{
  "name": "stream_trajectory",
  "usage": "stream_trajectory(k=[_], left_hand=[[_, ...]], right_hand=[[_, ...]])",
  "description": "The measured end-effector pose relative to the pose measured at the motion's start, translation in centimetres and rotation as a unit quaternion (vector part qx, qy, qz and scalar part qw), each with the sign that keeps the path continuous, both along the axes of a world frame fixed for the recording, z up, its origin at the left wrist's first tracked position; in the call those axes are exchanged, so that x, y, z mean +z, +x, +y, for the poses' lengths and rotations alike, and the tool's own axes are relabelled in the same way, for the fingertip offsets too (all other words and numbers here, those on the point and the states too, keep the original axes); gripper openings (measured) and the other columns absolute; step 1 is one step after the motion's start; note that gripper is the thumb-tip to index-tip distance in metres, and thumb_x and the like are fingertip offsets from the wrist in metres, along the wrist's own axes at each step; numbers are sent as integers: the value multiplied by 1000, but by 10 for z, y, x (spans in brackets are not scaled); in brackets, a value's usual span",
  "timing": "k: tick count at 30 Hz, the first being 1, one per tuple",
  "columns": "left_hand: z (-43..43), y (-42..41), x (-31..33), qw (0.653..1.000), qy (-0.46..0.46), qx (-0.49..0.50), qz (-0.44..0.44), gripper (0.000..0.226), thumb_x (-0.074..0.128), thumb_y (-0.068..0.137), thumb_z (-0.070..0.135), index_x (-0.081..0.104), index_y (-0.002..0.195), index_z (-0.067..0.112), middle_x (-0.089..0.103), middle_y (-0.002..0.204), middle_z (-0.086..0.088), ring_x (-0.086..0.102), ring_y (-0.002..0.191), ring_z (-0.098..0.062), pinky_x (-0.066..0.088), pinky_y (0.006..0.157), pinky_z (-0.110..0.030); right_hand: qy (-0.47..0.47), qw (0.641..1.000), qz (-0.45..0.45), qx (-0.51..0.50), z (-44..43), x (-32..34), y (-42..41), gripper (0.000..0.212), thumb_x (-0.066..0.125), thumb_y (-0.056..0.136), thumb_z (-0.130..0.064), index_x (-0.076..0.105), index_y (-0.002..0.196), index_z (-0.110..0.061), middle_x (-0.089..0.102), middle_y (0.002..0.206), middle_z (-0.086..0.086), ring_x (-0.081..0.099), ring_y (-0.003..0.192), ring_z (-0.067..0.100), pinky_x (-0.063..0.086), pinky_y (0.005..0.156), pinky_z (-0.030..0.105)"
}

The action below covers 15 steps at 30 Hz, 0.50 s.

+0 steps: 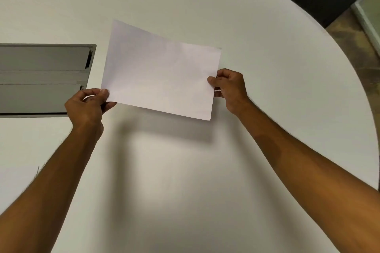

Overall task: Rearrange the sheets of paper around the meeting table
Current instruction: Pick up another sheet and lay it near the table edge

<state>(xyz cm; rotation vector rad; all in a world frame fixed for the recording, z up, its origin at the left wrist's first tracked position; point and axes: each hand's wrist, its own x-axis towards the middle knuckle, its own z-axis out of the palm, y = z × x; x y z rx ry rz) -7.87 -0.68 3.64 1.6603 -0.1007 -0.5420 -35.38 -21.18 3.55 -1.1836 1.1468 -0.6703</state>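
Two hands hold one sheet of paper above the white table.

The left hand (pixel 87 107) is closed on the near left corner of the sheet of paper (pixel 160 72), thumb on top and fingers under it. The right hand (pixel 228 88) pinches the right short edge in the same way. The sheet is blank, lifted and tilted, and its shadow falls on the table (pixel 267 68) below it. A grey cable hatch (pixel 43 79) is set in the table near its left side, just beside the left hand. The rounded table edge curves at the right.

Blank white sheet (pixel 160 70), tilted, airborne
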Motion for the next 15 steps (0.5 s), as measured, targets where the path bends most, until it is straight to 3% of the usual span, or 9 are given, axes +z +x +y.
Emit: stream_trajectory(k=[7,15], left_hand=[[29,-47,8,996,5,-90,9,15,71,88,3,64,85,15,66,83,-7,71,73,-17,62,68,-26],[59,-116,-3,987,23,-151,57,15,68,86,-3,68,100,2,71,96,-15,75,69,-15,61,70,-24]], right_hand=[[-2,998,-8,-58,40,9,-68,10,77,82,-4,68,83,-6,75,68,-1,72,60,17,56,52,28],[34,992,17,-119,104,-6,-156,11,77,80,-6,68,77,-11,75,71,6,71,62,22,55,53,31]])
